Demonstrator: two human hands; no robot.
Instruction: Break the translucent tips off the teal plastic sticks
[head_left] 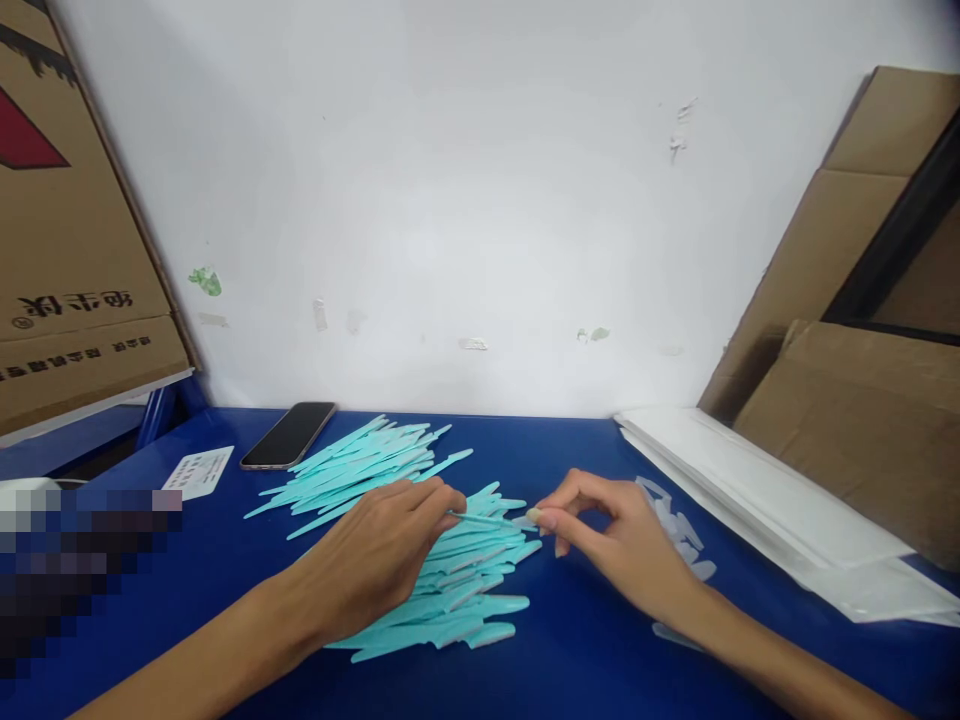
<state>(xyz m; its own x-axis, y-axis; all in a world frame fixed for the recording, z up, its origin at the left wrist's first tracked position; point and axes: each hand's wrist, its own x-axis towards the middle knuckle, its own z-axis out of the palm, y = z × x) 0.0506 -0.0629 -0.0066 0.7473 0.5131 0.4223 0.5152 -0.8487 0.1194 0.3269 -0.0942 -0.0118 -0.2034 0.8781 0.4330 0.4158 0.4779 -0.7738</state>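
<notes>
fingers of the left hand (pixel 386 550) pinch one slim, turquoise, knife-shaped plastic stick (pixel 487 520), pointing right over the nearer pile of similar sticks (pixel 469 578). at that stick's right end, the right hand (pixel 619 530) grips a small, whitish, translucent plastic cap (pixel 523 523) between thumb and forefinger; how far it covers the end is too small to tell. matching caps (pixel 684 530) lie right of that hand on the blue, flat tabletop (pixel 585 650).
</notes>
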